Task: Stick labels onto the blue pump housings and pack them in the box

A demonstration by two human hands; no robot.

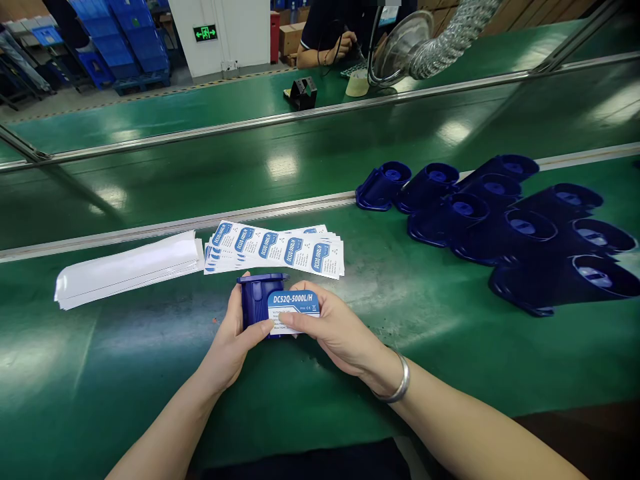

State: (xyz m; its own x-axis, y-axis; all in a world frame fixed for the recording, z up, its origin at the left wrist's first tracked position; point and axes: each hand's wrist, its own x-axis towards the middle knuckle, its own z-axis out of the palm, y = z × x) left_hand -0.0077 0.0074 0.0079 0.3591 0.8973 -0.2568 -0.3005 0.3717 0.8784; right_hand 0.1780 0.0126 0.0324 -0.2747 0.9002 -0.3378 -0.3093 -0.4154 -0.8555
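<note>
A dark blue plastic housing (256, 299) is held between both hands just above the green table (150, 373). My left hand (234, 339) grips its left side, thumb on the front. My right hand (336, 331) wraps the right side, fingers pressing a blue-and-white label (294, 308) reading "DC52Q-5000L/H" onto it. A silver bangle (397, 383) sits on my right wrist. Just beyond the hands lies a fanned stack of label sheets (280, 248).
A pile of white backing strips (127, 270) lies at the left. Several dark blue housings (505, 220) lie on their sides at the right. Metal rails (175, 227) border a conveyor belt behind. A person's hand (343, 47) works at a far bench beside a fan (400, 43).
</note>
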